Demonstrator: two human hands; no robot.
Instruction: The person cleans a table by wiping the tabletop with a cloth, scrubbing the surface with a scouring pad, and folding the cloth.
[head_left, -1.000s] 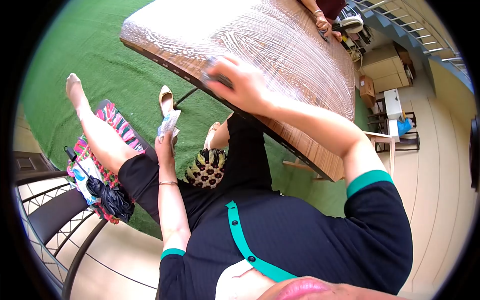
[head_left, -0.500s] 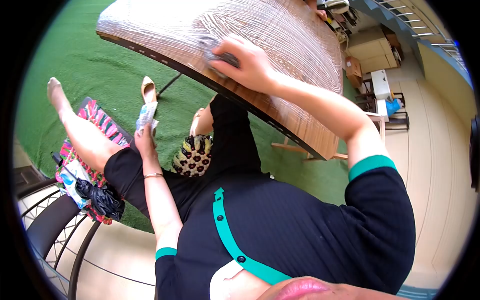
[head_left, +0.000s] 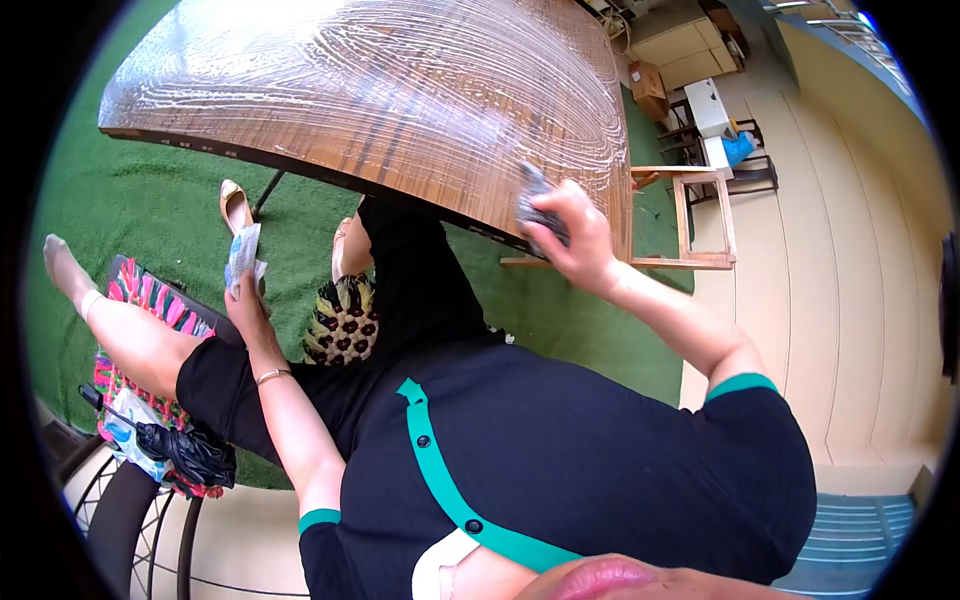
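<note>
My right hand (head_left: 583,238) is closed around a dark grey crumpled scrubbing pad (head_left: 541,208) near the near right edge of the brown wooden table (head_left: 400,150). White, curved, foamy streaks cover much of the tabletop, and brown wood shows through along the near side. Lower on the left, my left hand (head_left: 245,300) grips a white and blue plastic packet (head_left: 242,255) beside my leg, away from the table. What the packet contains cannot be made out.
A beige shoe (head_left: 235,205) lies on the green carpet (head_left: 150,200). A patterned round stool (head_left: 343,325) stands beneath me. Left, a colourful shaggy mat (head_left: 150,300) holds a black folded umbrella (head_left: 190,452). A wooden frame (head_left: 705,262) stands right of the table, with a cardboard box (head_left: 648,85) beyond.
My right hand has moved with the pad along the tabletop to the right and toward its near edge. The view has shifted, and another person's hand at the far end has left it.
</note>
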